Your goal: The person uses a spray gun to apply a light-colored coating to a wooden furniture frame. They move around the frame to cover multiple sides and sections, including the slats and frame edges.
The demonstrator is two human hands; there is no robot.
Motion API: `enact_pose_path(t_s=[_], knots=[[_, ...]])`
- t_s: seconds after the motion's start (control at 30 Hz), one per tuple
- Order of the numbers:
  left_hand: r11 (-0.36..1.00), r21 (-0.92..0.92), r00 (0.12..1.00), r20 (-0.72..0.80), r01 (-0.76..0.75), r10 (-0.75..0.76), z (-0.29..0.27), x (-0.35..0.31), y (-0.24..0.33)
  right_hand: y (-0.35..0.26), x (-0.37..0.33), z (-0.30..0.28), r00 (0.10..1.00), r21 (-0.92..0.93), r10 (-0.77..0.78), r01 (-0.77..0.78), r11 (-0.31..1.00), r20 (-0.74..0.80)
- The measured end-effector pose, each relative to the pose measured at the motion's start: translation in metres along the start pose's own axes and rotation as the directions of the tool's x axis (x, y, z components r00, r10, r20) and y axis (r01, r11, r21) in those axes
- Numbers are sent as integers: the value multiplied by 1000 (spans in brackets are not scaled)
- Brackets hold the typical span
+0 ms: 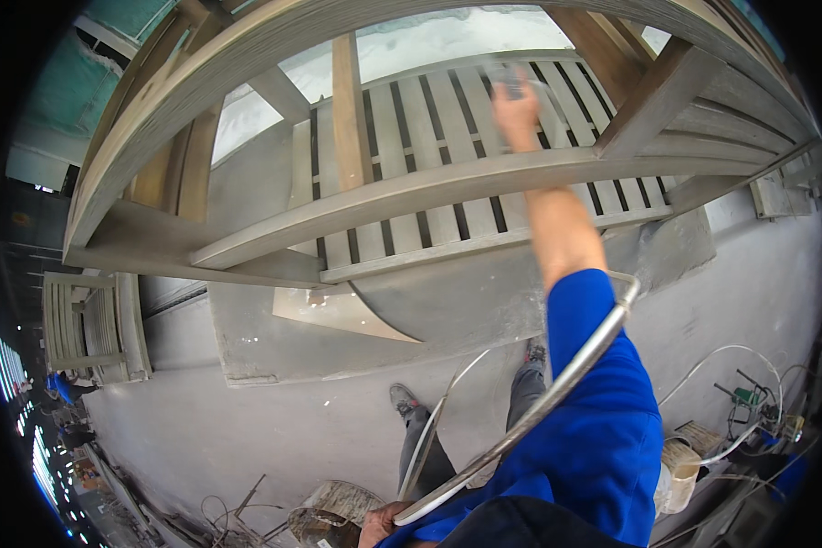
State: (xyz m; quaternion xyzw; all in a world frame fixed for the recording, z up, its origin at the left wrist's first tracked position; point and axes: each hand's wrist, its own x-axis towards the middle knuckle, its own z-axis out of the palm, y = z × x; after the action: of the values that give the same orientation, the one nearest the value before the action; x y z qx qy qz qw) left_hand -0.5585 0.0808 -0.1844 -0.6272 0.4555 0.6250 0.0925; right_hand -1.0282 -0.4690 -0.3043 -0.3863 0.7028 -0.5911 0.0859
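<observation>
The slatted seat [446,105] lay long from left to right across the frame's top. The right hand [518,111] was the nearer of the 2, gripping a blurry tool [511,82] over it. The left hand [384,524], bottom middle, clutched a silver hose [550,399].

The slatted bench [466,181] is grey-brown, its pale slats [446,100] striped by dark gaps, with warmer tan wood on one upright [349,114]. The blurred tool [511,82] looks dark grey, the hose [557,391] silvery grey. The sleeve [603,393] is vivid blue, the trousers [423,452] charcoal, the floor [219,438] pale grey, the curled sheet [333,312] beige.
</observation>
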Motion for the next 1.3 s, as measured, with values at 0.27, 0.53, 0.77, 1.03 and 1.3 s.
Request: enact_pose_path(t_s=[0.27,0.53,0.77,1.03,1.3], knots=[[994,-6,993,45,-106,106,1,5,21,135,122,-154,780,-373,-263,42,927,-567],[985,26,985,-32,-171,172,-21,-21,13,-45,-78,-22,859,68,-15,-23,997,511],[991,50,991,-58,-121,124,-37,-41,0,-96,-151,44,789,329,-64,-179,927,611],[971,159,984,46,-177,172,-49,-27,-24,53,-24,-229,988,-872,-99,149,466,116],[980,-13,980,24,-199,199,-53,-46,-17,11,-72,-209,914,-341,388,-329,881,121]])
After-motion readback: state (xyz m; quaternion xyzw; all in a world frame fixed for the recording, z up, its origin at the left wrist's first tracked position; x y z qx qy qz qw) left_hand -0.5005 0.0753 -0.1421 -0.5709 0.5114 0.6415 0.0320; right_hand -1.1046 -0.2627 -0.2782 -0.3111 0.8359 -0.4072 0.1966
